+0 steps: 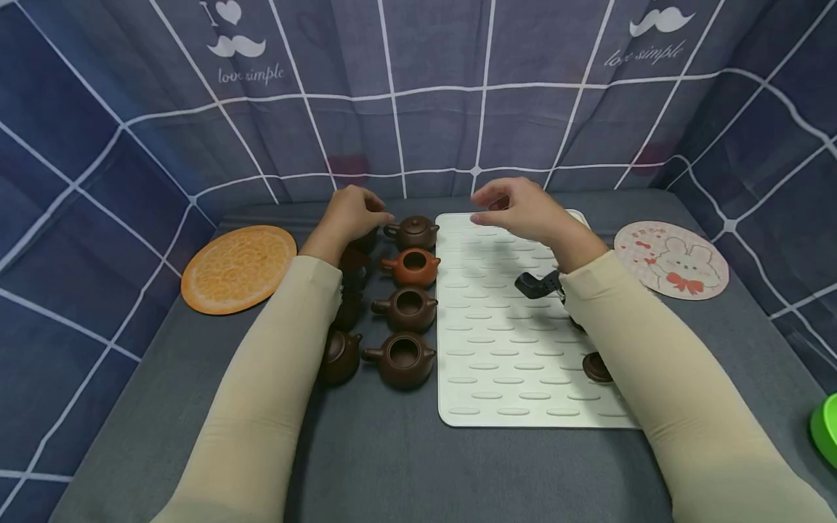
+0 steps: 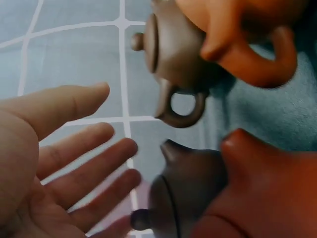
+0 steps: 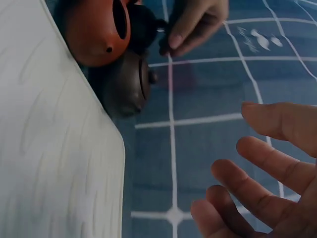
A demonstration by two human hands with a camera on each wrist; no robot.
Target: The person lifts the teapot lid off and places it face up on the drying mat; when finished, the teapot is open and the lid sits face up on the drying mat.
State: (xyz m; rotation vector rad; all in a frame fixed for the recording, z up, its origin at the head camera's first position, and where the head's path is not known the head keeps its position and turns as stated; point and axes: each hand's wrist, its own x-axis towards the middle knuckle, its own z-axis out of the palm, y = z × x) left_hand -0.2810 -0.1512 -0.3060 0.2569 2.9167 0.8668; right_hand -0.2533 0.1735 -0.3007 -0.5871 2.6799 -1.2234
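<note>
My left hand [image 1: 355,216] is over the back of the left row of teapots, its fingers loosely spread in the left wrist view. Its fingertips are close to the lid knob of a dark teapot [image 2: 195,181]. Just right of that hand stands a brown teapot [image 1: 417,232] with its lid on. In front of it, an orange-brown teapot [image 1: 418,270] and two dark brown teapots, the middle one [image 1: 408,309] and the front one [image 1: 403,359], are without lids. My right hand [image 1: 519,207] hovers above the mat's back part with bent, parted fingers, holding nothing.
A white ribbed mat [image 1: 484,378] lies right of the teapots, with a dark lid [image 1: 596,367] partly under my right forearm. An orange-slice placemat [image 1: 238,269] is at left, a rabbit placemat [image 1: 673,258] at right. A green container [image 1: 827,428] shows at the right edge.
</note>
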